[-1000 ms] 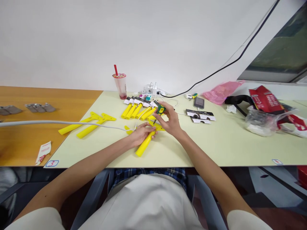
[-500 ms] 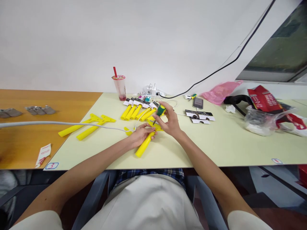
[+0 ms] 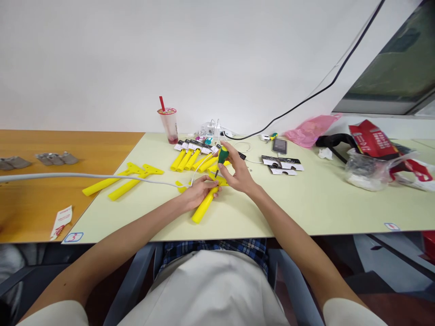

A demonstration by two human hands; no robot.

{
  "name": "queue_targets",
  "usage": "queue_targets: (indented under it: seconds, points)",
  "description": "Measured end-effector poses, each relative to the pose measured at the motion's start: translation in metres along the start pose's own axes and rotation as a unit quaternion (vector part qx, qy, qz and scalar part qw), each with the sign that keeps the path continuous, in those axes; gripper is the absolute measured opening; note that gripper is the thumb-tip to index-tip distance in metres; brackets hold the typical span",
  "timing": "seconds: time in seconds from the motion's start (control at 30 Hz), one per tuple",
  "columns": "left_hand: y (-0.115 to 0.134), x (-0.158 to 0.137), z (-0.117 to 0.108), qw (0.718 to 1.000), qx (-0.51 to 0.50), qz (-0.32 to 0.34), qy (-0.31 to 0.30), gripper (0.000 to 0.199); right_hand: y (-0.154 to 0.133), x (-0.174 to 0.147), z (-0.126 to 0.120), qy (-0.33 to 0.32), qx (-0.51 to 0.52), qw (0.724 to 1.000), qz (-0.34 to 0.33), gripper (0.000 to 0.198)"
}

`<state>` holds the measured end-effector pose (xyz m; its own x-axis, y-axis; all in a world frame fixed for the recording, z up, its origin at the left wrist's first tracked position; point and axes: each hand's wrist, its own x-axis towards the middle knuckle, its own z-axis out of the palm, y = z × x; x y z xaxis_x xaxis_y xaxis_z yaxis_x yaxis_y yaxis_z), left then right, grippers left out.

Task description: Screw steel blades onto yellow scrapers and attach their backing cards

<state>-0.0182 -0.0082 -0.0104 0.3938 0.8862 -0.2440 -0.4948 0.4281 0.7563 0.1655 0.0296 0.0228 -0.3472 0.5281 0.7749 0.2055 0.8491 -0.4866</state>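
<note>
My left hand (image 3: 199,194) is closed around the upper part of a yellow plastic scraper-like tool (image 3: 204,208), whose round handle slants toward me. In my right hand (image 3: 240,173) is a short screwdriver (image 3: 223,155) with a green and yellow handle, held by the fingers. Its dark shaft points down at the tool's head, though I cannot tell if the tip touches. Beyond my hands several more yellow tools (image 3: 185,160) lie in a row with black-and-white cards at their heads. Two yellow tools without cards (image 3: 131,183) lie to the left.
A white cable (image 3: 102,175) crosses from the left near my left hand. At the back stand a cup with a red straw (image 3: 169,127) and a power strip (image 3: 212,130). Loose cards (image 3: 282,164), a phone (image 3: 279,146) and plastic bags (image 3: 365,170) lie to the right.
The screwdriver has shifted slightly left and stands more upright, with my right hand's fingers repositioned on its handle. My left hand and the yellow tool stay nearly in place.
</note>
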Motion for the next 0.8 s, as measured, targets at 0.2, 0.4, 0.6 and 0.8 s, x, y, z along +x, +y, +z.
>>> queue_targets:
  seconds: [0.2, 0.4, 0.6, 0.8]
  points:
    - [0.0009, 0.0001, 0.0020, 1.000, -0.008, -0.003, 0.017, 0.044, 0.0030, 0.0007, 0.0000, -0.001, 0.045, 0.999, 0.004, 0.069]
    - [0.0015, -0.0001, 0.0023, 1.000, -0.001, -0.008, 0.010, 0.041, -0.0002, -0.0003, 0.0008, -0.012, 0.012, 1.000, -0.003, 0.069]
    - [0.0020, -0.0005, 0.0026, 1.000, 0.002, -0.003, 0.019, 0.042, 0.0045, -0.0006, 0.0021, 0.015, 0.016, 1.000, -0.003, 0.070]
    - [-0.0010, -0.0024, 0.0047, 1.000, 0.001, -0.003, 0.011, 0.047, 0.0022, 0.0002, -0.0006, -0.004, 0.030, 1.000, 0.003, 0.070]
